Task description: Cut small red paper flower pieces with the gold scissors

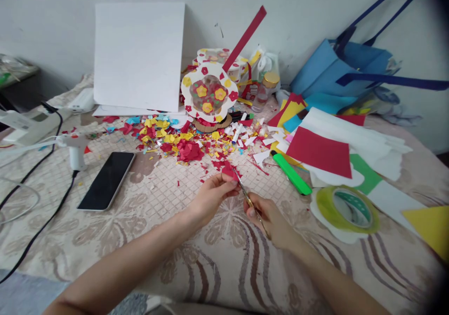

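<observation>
Over the table (pixel 157 189), nearer its front edge, the left hand (pixel 213 194) pinches red paper (pixel 229 170); the right hand (pixel 272 218) grips scissors (pixel 246 195) pointing forward-left at it.

Cloth-covered bench (pixel 150 254) — patterned; lying directly on it: phone (pixel 107 182), green cutter (pixel 291 172), multicoloured paper scraps (pixel 189 150) — loosely scattered.

Both hands just right of frame center, close together. Left hand (pixel 215 193): thumb and fingers pinched, pointing up-right; left forearm (pixel 136 249) bare, enters bottom left. Right hand (pixel 273 219): fingers curled in a grip, pointing up-left; right forearm (pixel 329 273) bare, enters bottom right.
</observation>
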`<state>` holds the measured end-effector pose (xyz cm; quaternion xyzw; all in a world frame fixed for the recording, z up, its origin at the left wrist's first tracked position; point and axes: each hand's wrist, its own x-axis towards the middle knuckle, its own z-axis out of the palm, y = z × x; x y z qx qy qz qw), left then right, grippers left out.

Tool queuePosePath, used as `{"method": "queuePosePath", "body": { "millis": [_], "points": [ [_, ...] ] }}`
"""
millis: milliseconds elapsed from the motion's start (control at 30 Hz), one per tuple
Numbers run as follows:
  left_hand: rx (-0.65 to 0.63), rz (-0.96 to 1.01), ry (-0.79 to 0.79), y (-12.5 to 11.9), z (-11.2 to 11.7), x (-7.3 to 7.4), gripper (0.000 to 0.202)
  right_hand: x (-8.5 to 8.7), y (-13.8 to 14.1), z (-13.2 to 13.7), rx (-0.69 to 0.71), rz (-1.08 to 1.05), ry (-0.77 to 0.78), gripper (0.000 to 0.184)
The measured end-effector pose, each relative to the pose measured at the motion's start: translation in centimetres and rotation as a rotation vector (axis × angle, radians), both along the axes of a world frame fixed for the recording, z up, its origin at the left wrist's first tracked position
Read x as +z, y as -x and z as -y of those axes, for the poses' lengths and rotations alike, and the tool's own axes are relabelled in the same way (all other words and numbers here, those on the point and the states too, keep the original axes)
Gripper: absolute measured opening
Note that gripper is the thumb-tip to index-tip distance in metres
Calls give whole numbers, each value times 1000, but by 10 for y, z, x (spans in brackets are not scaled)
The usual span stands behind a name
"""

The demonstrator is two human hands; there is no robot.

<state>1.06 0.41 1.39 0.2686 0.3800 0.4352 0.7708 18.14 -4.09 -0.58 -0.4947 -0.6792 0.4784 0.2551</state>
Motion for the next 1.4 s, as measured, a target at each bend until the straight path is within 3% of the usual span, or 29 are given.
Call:
{"method": "queuePosePath", "body": {
  "millis": [500, 833, 1400],
  "points": [
    [-8, 20, 18, 0, 0, -2, 19, -2, 0, -2, -26, 92, -19, 33],
    [22, -117, -125, -1, 0, -6, 20, 4, 1, -1, -28, 149, -46, 27],
    [-85, -122, -118, 6, -8, -8, 20, 16, 1, -2, 5, 222, -43, 26]
  ]
}}
